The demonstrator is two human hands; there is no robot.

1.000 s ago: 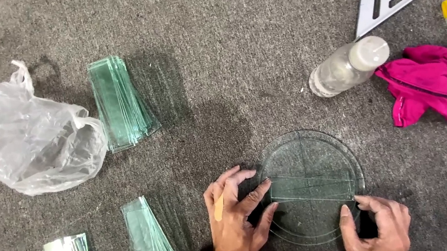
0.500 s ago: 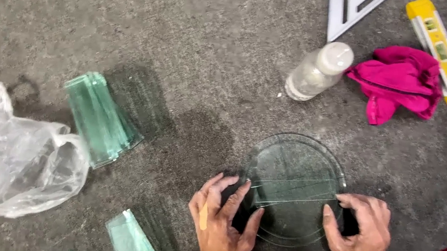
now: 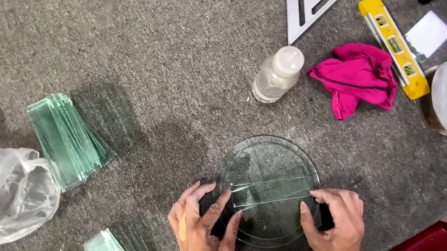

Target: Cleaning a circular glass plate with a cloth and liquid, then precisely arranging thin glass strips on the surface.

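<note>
Both wrists cut off at lower edge. Left hand and right hand pinch glass strip over round glass disc; glass stack at left.

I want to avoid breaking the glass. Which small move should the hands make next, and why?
Probably lower the glass strip flat onto the round glass disc. The left hand and right hand pinch its two ends, and it appears slightly tilted over the disc's middle, so easing both ends down evenly seems safest.

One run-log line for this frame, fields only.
left hand: holding glass strip | right hand: holding strip's other end | strip: over round glass disc | nearby: bottle, pink cloth
</note>
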